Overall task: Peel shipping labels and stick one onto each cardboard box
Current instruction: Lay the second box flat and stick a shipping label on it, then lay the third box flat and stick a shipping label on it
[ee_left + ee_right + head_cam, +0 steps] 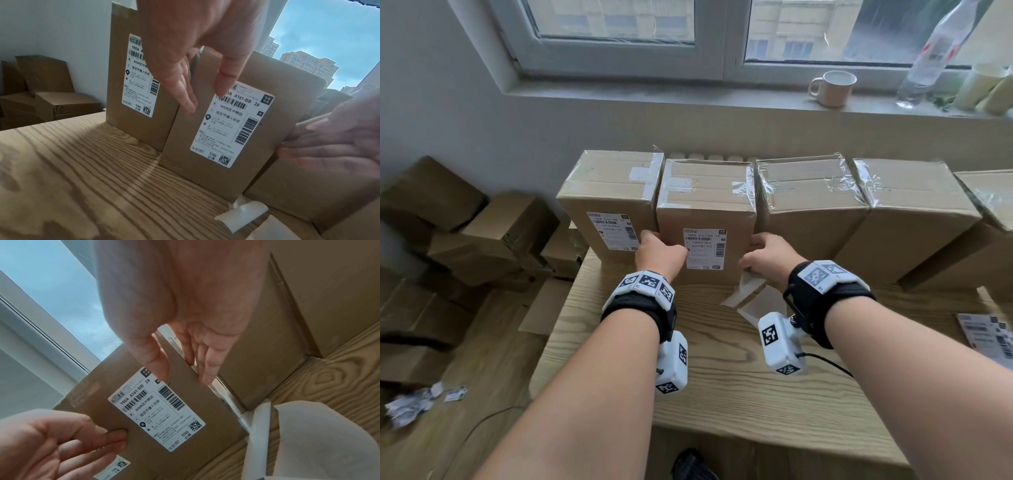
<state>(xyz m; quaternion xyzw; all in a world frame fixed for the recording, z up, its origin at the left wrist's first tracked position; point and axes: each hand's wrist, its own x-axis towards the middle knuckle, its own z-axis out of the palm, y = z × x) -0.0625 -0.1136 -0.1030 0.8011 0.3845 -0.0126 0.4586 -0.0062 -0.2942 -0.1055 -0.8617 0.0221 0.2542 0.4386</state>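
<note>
Grips wide, fingers straight: left hand (659,251) and right hand (770,255) flank the labelled box (705,205). Risk: shifting it could jam the unlabelled box (808,212) at 3 o'clock or trap backing paper (746,294).

Head looks down, wrists close, sharing box (705,212)

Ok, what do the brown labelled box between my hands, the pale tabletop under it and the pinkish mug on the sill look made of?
Brown labelled box: cardboard, matte, creased edges, glossy clear tape on top. Pale tabletop: wood or wood-look laminate, matte, bold grain lines. Pinkish mug: probably glazed ceramic, smooth with a soft sheen.
</note>
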